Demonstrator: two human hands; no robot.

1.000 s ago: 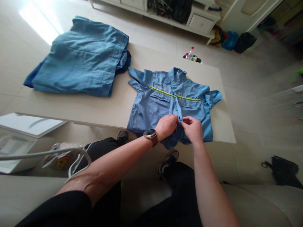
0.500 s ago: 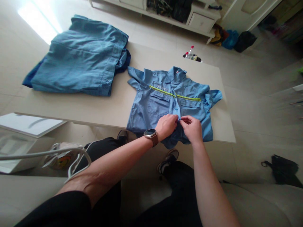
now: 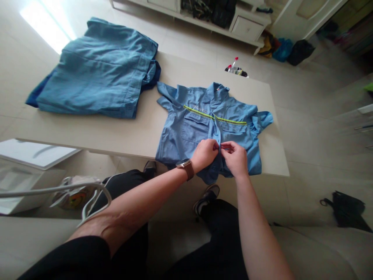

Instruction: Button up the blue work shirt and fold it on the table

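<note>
Blue shirt (image 3: 196,128) has its placket (image 3: 216,130) pinched by the inward-turned fingers of left hand (image 3: 205,154) and right hand (image 3: 235,157).

Before you, a long pale counter (image 3: 140,136) stands on a light tiled floor (image 3: 309,136), which carries a bright patch of light (image 3: 46,27) at upper left. Beyond it you face a low white cabinet (image 3: 247,28) with drawers and, farther right, a white panelled door (image 3: 309,15).
</note>
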